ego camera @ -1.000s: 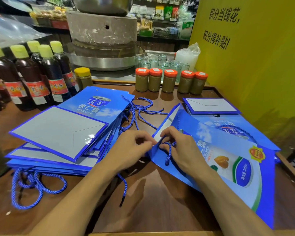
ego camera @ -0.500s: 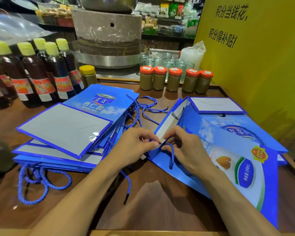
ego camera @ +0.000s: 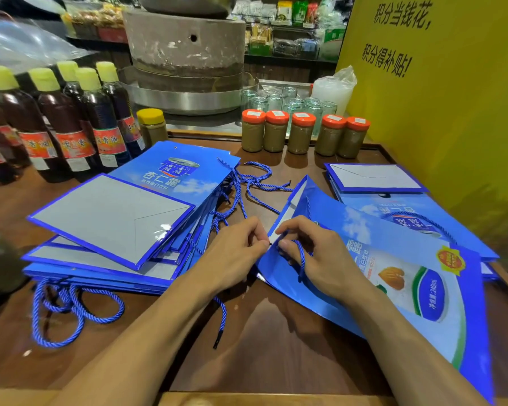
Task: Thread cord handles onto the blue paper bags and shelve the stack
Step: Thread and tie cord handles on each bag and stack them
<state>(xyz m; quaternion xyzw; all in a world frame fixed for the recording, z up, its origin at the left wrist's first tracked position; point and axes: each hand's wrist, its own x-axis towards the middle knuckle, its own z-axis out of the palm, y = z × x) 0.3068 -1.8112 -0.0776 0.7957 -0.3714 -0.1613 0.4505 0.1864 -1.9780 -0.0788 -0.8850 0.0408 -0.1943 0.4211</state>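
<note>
a: which step is the person on?

b: threading, by the look of it. the blue paper bag [ego camera: 399, 291] lies flat on the wooden table [ego camera: 261, 356] with its mouth turned toward the hands, and both hands meet at that top edge.

a: how are the fingers?

b: the left hand [ego camera: 238, 256] has thumb and forefinger pressed together in a pinch right at the bag's rim. whether paper or a cord tip sits between them cannot be told. the right hand [ego camera: 323, 262] is curled, and a blue cord [ego camera: 301, 260] loops over its forefinger and hangs down across the bag's face.

a: so how far along?

b: somewhere in the middle, probably. a tall stack of bags [ego camera: 109, 221] sits just to the left with cords trailing from it, and loose cords [ego camera: 255, 183] lie behind the hands. a smaller pile [ego camera: 373, 178] lies at the back right, partly under this bag. nothing is shelved yet.

a: and the next move?

b: likely feeding the cord's end through the hole near the rim and drawing it through from inside. the hole itself is hidden by the fingers. that calls for a fine pinch on the tip while the other hand keeps the paper flat, then a knot so the cord cannot slip back.
</note>
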